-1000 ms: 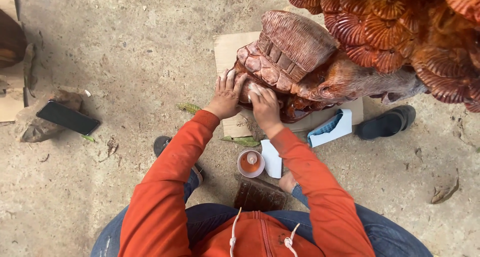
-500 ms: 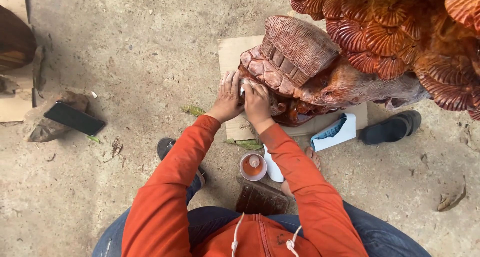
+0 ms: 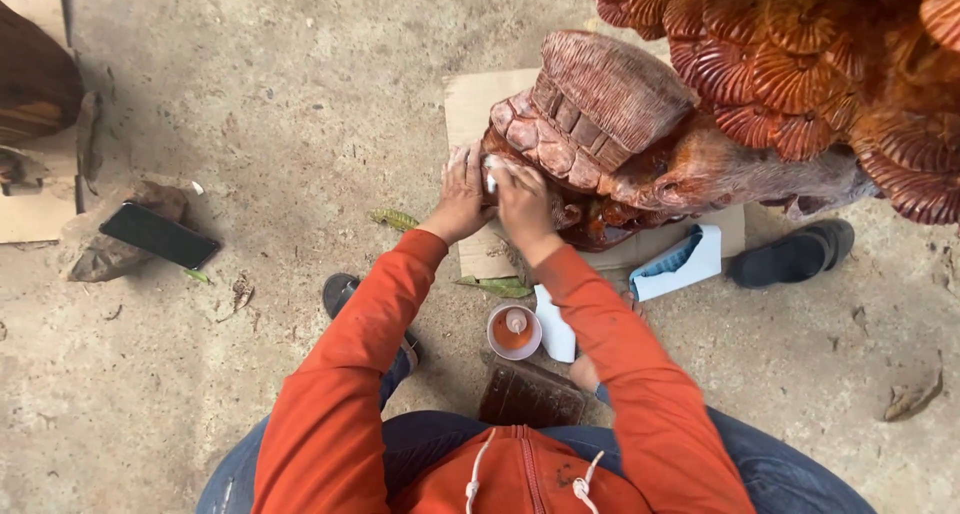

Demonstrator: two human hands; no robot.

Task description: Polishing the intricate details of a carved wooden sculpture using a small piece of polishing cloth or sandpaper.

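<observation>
left hand point(image 3: 462, 196): fingers spread flat, palm pressed on the lower left edge of the glossy red-brown carved wooden sculpture point(image 3: 640, 134); grips nothing
right hand point(image 3: 522, 202): just beside the left one, fingers curled down over a small white pad point(image 3: 491, 177) pressed against the carving; only a corner of the pad shows, can't tell if it is cloth or paper
sleeves: both arms in orange hooded-top sleeves, reaching forward from the bottom of the view
sculpture: stands on the floor at upper right, ribbed dome with block-like carved band nearest the hands, fan-shaped scalloped carvings higher up at the frame corner
flat brown cardboard sheet point(image 3: 470, 99): lies under the sculpture base, edge sticks out left of the hands
small pink plastic cup of orange-brown liquid point(image 3: 513, 331): on the floor between the arms, near the knees, something pale sits in it
white folded sheet point(image 3: 556, 323): just right of the cup, partly under the right forearm
dark brown ridged wooden block point(image 3: 531, 394): right below the cup, by the jeans
white open box with blue lining point(image 3: 677, 263): on the floor, right of the forearm, at the cardboard edge
black sandal point(image 3: 792, 255): further right, beside the box
black phone point(image 3: 159, 236): well apart at left, resting on a rock
concrete floor point(image 3: 250, 104): rough, grey, a few dry leaves near the hands
</observation>
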